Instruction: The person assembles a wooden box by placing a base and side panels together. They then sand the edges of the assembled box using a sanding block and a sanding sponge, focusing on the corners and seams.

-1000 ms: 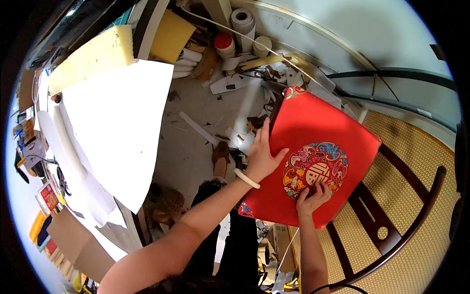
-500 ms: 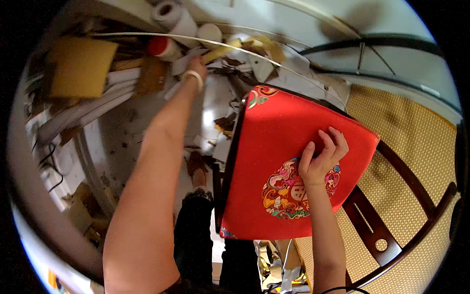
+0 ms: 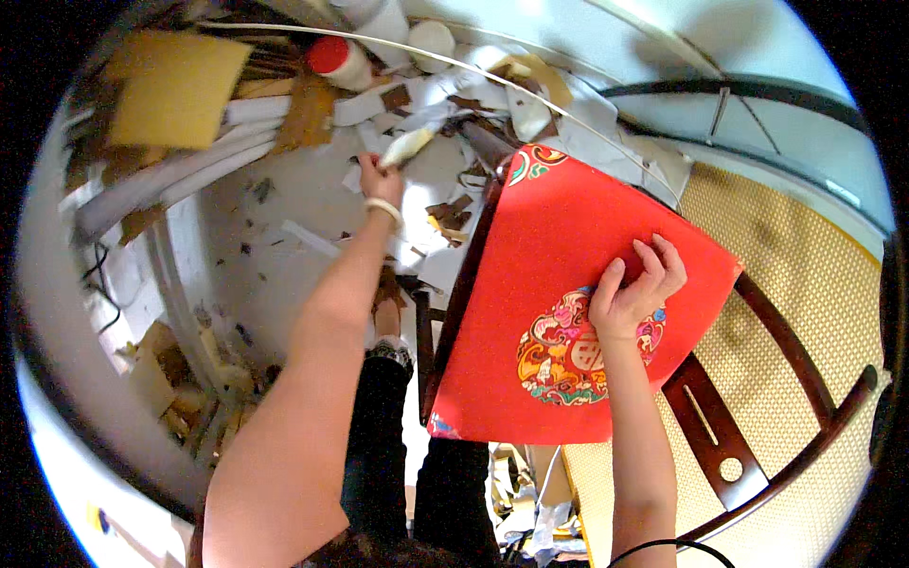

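A large red paper sheet (image 3: 559, 284) with a colourful round emblem lies across a dark wooden chair arm in front of me. My right hand (image 3: 632, 289) rests on it with curled fingers, pressing just above the emblem. My left hand (image 3: 379, 175), with a pale bracelet at the wrist, reaches far forward to the cluttered floor and is closed around the end of a cream-coloured tool, apparently a brush (image 3: 407, 147). My dark trousers show below the sheet.
A woven cane chair (image 3: 795, 312) with a dark wooden frame (image 3: 701, 417) fills the right. Paper scraps, cardboard (image 3: 175, 85), white rolls (image 3: 431, 38) and a red-capped bottle (image 3: 336, 59) litter the floor ahead. White boards (image 3: 161, 180) lie at the left.
My left hand left the red sheet, stretched forward to the floor clutter and closed on the cream tool. My right hand slid up from the sheet's lower edge to above the emblem.
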Tool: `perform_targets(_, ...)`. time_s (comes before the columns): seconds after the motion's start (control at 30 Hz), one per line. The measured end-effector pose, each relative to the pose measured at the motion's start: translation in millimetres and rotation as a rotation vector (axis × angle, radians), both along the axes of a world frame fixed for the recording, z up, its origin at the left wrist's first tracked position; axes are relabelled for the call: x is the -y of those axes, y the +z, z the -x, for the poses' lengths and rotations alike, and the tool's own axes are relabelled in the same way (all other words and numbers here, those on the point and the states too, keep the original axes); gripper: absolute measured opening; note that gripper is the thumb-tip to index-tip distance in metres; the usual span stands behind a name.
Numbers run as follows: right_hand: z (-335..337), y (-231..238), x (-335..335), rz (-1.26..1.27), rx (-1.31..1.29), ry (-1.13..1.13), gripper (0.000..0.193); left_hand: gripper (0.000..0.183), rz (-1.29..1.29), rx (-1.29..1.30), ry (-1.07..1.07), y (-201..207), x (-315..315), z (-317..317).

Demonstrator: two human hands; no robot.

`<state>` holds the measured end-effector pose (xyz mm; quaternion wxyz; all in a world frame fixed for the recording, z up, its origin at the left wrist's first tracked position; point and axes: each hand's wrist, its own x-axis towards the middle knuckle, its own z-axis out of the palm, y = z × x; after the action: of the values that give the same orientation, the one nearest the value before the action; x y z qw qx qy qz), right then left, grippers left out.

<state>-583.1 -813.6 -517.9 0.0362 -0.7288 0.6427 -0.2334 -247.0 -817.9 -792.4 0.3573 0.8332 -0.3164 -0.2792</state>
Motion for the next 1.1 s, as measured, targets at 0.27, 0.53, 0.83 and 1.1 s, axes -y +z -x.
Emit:
perform_targets(0.27, 7.9, 20.2, -2.5, 0.033, -0.157, 0.01, 0.04, 0.036, 0.249, -0.007, 0.084, 251.3, -61.5, 81.5)
perform_targets(0.53, -107.9, 310.7, -108.8, 0.4, 0.061, 0.639, 0.068, 0.03, 0.157, 0.323, -0.471, 543.8, -198.4, 74.6)
perform_targets(0.83, -141.3, 437.2, -230.6, -0.564, -0.073, 1.108, 0.029, 0.028, -0.085, 0.112, -0.474, 704.6, -434.0, 41.2)
perform_targets(1.1, -281.4, 435.1, -461.8, -1.273, 0.457, 1.445, 0.023, 0.052, 0.025, -0.01, 0.437, 746.4, -698.7, 43.6)
